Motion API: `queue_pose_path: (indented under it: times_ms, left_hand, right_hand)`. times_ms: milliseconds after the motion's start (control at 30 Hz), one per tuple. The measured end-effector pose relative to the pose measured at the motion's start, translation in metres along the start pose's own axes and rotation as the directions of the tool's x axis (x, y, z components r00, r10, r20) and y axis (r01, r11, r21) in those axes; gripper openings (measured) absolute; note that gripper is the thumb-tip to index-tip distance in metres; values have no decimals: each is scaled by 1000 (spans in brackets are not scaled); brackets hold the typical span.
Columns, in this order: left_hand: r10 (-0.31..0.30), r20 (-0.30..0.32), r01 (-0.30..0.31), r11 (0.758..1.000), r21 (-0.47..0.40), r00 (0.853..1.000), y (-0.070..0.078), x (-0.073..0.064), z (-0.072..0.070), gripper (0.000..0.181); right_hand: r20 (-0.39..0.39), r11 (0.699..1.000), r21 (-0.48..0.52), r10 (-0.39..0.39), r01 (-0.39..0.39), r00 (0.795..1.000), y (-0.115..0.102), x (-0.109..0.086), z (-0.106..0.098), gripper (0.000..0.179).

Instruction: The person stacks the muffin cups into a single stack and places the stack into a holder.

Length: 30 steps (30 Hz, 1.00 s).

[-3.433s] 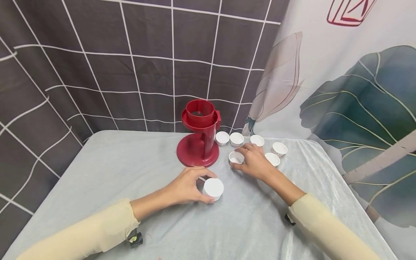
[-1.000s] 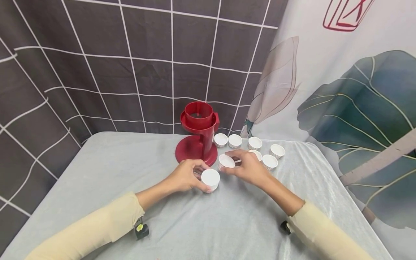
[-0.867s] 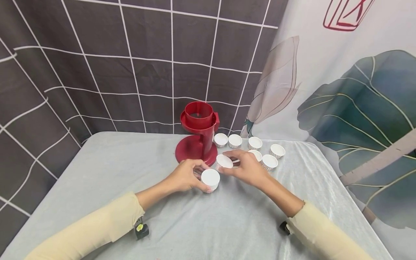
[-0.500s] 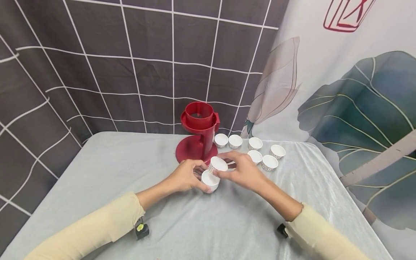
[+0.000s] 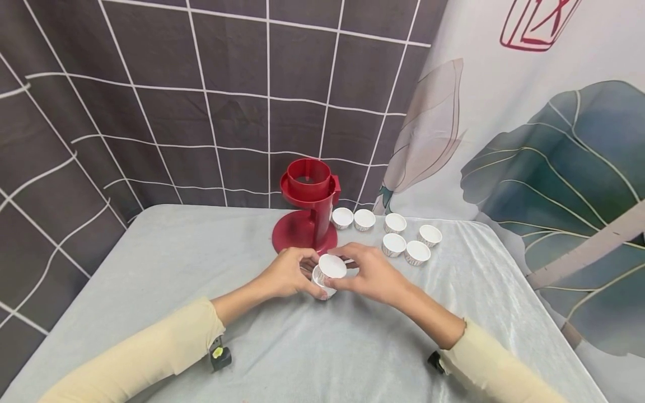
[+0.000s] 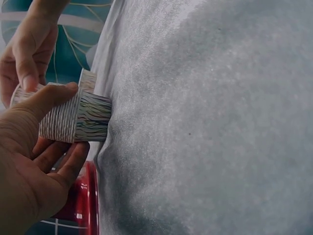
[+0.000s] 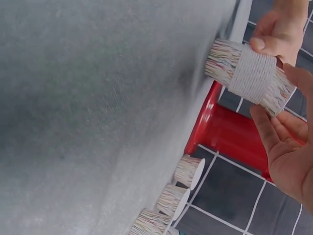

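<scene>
Nearest: left hand (image 5: 292,275) curled round upright stack of nested white ribbed paper cups (image 7: 252,73), long axis vertical. Right hand (image 5: 373,274) pinches single white streak-patterned paper cup (image 5: 332,265) by thumb and fingers. Key relation: single cup mouth-up at stack's top, offset slightly toward right hand, axes nearly aligned; depth in stack cannot be told. Beyond: red round-based plastic stand (image 5: 309,193); right of it, six loose white paper cups (image 5: 393,245).
</scene>
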<state>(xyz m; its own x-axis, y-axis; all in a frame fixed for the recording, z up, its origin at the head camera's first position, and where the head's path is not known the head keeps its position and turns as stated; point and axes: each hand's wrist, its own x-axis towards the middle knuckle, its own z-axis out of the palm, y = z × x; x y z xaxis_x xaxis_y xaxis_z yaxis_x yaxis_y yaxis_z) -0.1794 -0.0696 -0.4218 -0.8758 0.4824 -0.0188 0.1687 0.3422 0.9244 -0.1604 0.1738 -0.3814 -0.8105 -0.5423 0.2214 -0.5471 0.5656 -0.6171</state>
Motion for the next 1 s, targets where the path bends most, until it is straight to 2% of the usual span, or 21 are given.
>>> queue_pose_path:
  times_ms: [133,300,600,833,1000]
  left_hand:
    - [2,3,-2,1000,-3,1000,-1,0,0,46]
    - [4,-3,-4,1000,6,1000,-1,-1,0,47]
    - [6,-8,-6,1000,15,1000,-2,-1,-2,45]
    - [7,-1,-7,1000,7,1000,-3,-1,-1,47]
    - [4,-2,-4,1000,20,1000,-2,0,0,48]
  right_hand:
    - [10,998,-47,-35,36,999,2,-2,3,55]
    - [20,997,-65,-42,43,999,1,-4,5,58]
    - [29,999,-17,-43,43,999,3,-5,9,54]
    - [25,1000,-6,-2,2,1000,6,-6,14,51]
    - [26,997,62,42,-44,999,6,-4,15,49]
